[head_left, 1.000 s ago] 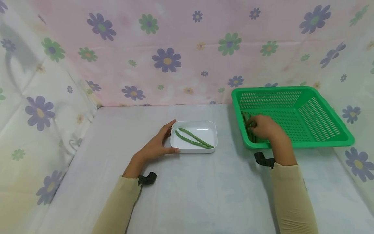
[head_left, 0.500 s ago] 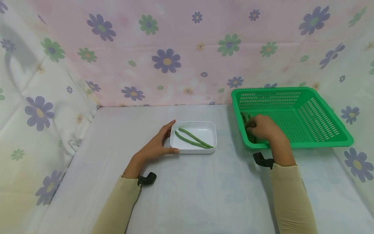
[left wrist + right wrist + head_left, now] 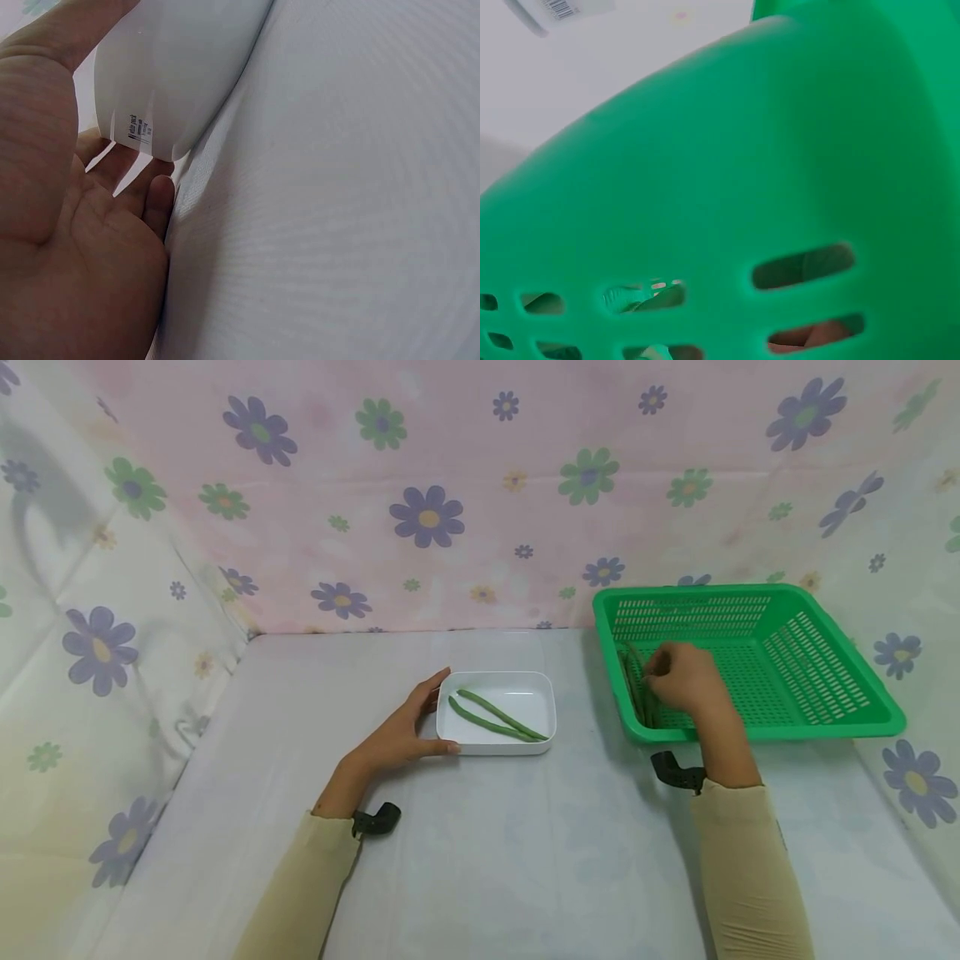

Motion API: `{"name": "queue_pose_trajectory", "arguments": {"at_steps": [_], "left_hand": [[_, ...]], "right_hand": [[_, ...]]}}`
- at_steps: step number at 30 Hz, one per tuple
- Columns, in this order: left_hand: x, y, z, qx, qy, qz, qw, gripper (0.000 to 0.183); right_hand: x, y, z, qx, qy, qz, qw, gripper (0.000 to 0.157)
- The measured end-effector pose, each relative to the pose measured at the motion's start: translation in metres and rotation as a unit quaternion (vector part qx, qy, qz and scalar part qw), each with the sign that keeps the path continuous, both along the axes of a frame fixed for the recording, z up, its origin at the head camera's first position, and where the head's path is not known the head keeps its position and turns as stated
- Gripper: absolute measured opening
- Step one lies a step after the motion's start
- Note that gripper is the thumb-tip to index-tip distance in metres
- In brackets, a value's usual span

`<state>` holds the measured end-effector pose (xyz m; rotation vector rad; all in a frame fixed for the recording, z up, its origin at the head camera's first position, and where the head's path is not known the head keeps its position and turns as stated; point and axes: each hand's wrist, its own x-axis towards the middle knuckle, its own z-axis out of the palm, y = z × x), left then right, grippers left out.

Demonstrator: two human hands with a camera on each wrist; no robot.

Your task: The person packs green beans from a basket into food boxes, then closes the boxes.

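My left hand [image 3: 401,731] grips the left end of a white rectangular dish [image 3: 543,706], thumb along its front side and fingers round the back corner. In the left wrist view the fingers [image 3: 120,161] lie against the dish's printed end wall [image 3: 169,82]. Two green beans [image 3: 491,723] lie slantwise in the dish, meeting at its front right corner. My right hand [image 3: 686,681] is inside the green basket [image 3: 765,731], thumb and fingers pinching a green bean [image 3: 636,657]. More green beans [image 3: 647,712] lie along the basket's left wall. In the right wrist view that wall hides most of the hand.
The slotted basket stands at the right, close to the flowered back cloth [image 3: 480,502]. White cloth [image 3: 487,860] covers the table. Another flowered cloth [image 3: 82,710] hangs at the left. Between dish and basket lies a strip of table.
My right hand has risen slightly and moved right, away from the basket's left wall, with a bean at its fingertips. The left hand and the dish have stayed in place.
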<state>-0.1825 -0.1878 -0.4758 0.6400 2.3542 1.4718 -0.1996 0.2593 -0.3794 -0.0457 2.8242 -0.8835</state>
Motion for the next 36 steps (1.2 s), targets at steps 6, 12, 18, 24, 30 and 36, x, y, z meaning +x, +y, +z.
{"name": "queue_pose_trajectory", "arguments": {"at_steps": [6, 12, 18, 24, 30, 36], "left_hand": [[0.002, 0.0, 0.001, -0.005, 0.001, 0.001, 1.0, 0.119], [0.003, -0.001, 0.002, -0.006, 0.007, 0.0, 1.0, 0.119], [0.002, -0.001, 0.002, -0.005, 0.01, -0.001, 0.9999, 0.119], [0.002, 0.0, 0.002, -0.002, 0.008, 0.0, 1.0, 0.118], [0.002, 0.0, 0.001, 0.005, 0.006, -0.001, 1.0, 0.117], [0.001, 0.001, 0.001, -0.002, 0.007, -0.001, 1.0, 0.117]], "right_hand": [[0.0, -0.003, 0.002, -0.012, 0.006, -0.026, 1.0, 0.042], [0.002, -0.007, 0.005, -0.011, 0.038, -0.023, 0.999, 0.039], [0.006, -0.013, 0.015, -0.016, 0.063, -0.022, 0.998, 0.035], [0.014, -0.02, 0.027, -0.026, 0.083, -0.019, 0.996, 0.033], [0.026, -0.032, 0.037, -0.037, 0.13, -0.019, 0.991, 0.028], [0.034, -0.046, 0.044, -0.053, 0.173, -0.002, 0.983, 0.025]]}}
